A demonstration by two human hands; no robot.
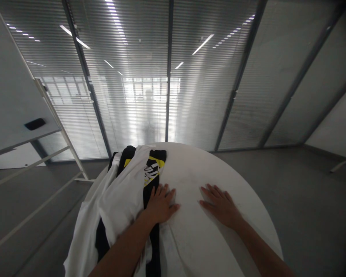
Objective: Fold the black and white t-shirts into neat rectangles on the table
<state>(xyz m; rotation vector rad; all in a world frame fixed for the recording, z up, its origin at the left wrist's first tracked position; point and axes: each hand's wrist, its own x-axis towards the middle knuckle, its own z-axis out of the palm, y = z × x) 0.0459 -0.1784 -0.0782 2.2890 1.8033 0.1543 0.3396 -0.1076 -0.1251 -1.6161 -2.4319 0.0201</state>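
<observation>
Black, white and yellow clothing (123, 192) lies on the left side of a round white table (196, 165), with white folds hanging over the table's left edge. A patterned black and yellow section shows near its far end. My left hand (162, 204) rests with fingers spread, partly on the garment's black strip and partly on the tabletop. To the right, my right hand (220, 204) lies flat on the white surface, fingers apart, holding nothing. How many garments are in the pile I cannot tell.
A whiteboard (14, 84) on a pale metal frame stands at the left, with a black eraser-like object (35, 124) on it. Beyond the table is a glass wall with blinds (144, 115). Grey floor (305, 200) surrounds the table.
</observation>
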